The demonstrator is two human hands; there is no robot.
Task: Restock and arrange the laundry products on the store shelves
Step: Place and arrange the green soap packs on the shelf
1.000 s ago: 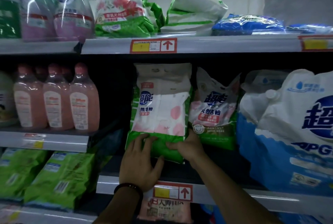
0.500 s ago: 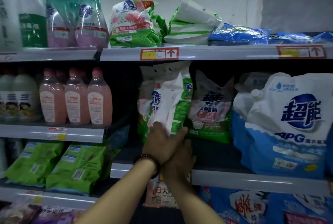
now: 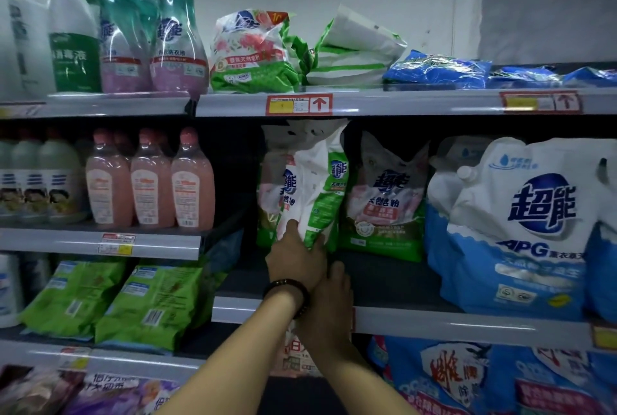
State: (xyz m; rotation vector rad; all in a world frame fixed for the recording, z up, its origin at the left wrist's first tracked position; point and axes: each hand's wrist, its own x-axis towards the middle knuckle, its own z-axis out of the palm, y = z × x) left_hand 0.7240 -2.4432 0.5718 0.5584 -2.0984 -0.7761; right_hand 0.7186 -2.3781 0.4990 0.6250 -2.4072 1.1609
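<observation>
A long grey metal shelf (image 3: 434,318) is running across the middle. On its right side a big soft white and blue pouch (image 3: 521,231) is sitting, and its dark blue writing is saying "超能" and "APG". To the left of it, a white and green plastic bag (image 3: 317,194) of soap powder is standing on the same shelf. It is turned partly sideways and showing "超能" on its side. A green and pink soap powder bag (image 3: 384,211) is standing just beside it on the right, also saying "超能". Further left, three pink plastic bottles (image 3: 150,181) are standing in a row, and their labels are too small to read.

The left hand (image 3: 295,261) is gripping the bottom of the white and green plastic bag, thumb on the front. The right hand (image 3: 334,297) is sitting just under it by the wrist. Its fingers are hiding, so I cannot tell if it is holding anything.

A red and yellow price tag (image 3: 298,104) with an up arrow is sticking on the shelf edge above. A dark band (image 3: 287,291) is going round the left wrist.
</observation>
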